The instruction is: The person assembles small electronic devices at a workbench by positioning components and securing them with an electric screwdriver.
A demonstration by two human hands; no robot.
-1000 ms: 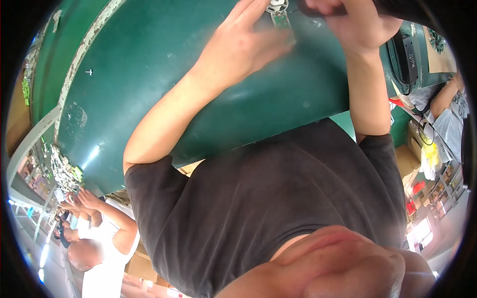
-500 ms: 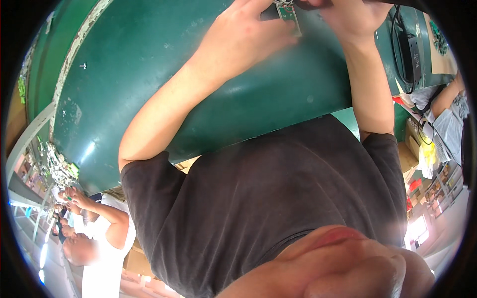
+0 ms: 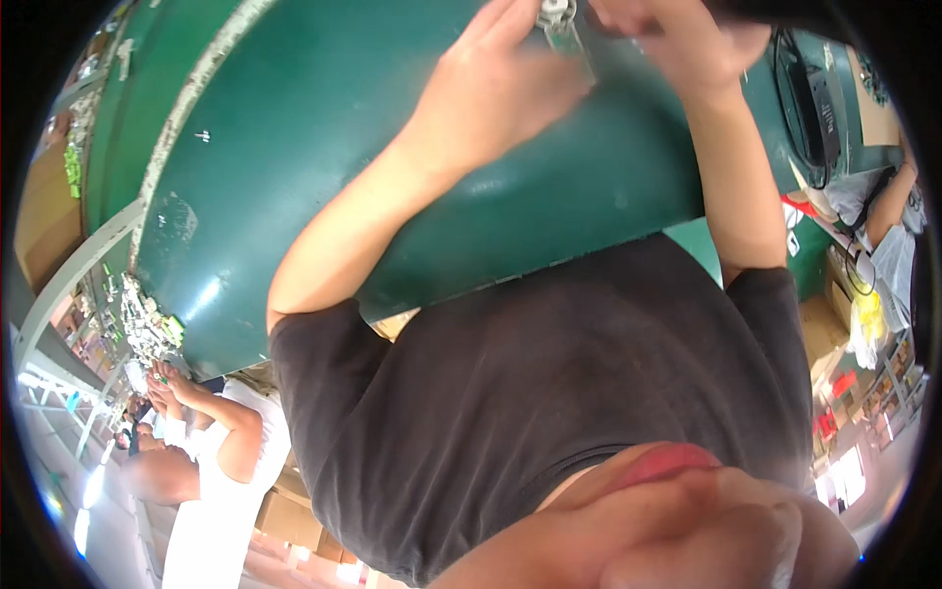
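My left hand [image 3: 500, 93] is curled at the top edge around a small green circuit board [image 3: 565, 41] with a pale metal-looking part [image 3: 556, 12] at its upper end. Blur smears the board and the fingertips beside it. Just to the right, my right hand [image 3: 692, 47] has its fingers bent in toward the board. Whatever those fingers pinch is lost in shadow and at the picture's edge. Both hands are over the green tabletop [image 3: 589, 182].
A small metal piece [image 3: 203, 136] lies on the table at left. Loose parts [image 3: 147, 319] are heaped by its left corner, near a co-worker in white [image 3: 221, 481]. At right are a black power adapter with cable [image 3: 822, 113] and another person's arm [image 3: 888, 201].
The whole view has shifted slightly, so the table and surroundings sit farther right. The board appears more blurred and tilted between my hands, which stay close together.
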